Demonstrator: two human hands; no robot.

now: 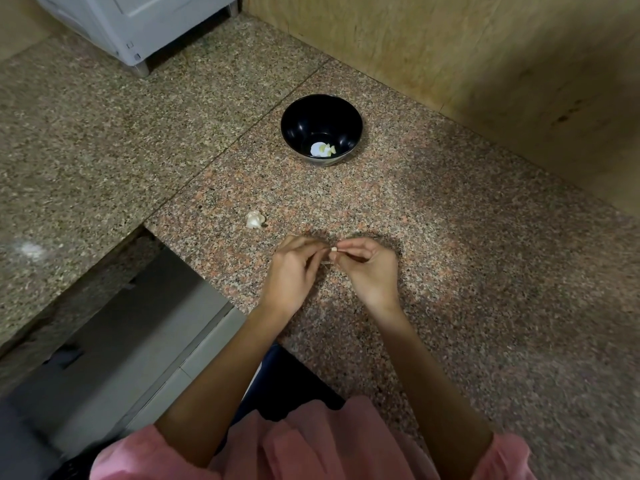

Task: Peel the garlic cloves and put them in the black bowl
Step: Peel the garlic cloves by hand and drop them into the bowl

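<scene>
1. At the centre of the frame, a garlic clove (334, 249) is pinched between the curled fingers (304, 242) of the left hand (292, 271) and those of the right hand (370, 271), over the counter (450, 237).
2. Farther up and left, a white-skinned garlic piece (255, 220) is seen lying on the counter, apart from both hands.
3. Farthest, above centre, the black bowl (301, 126) is seen upright, with peeled cloves (327, 149) lying at its bottom.

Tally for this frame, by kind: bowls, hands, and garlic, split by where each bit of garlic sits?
Black bowl: 1
Hands: 2, the left hand and the right hand
Garlic clove pinched between both hands: 1
Garlic chunk lying on the counter: 1
Peeled pieces in the bowl: 2, as far as they can be told apart
Total: 7
</scene>
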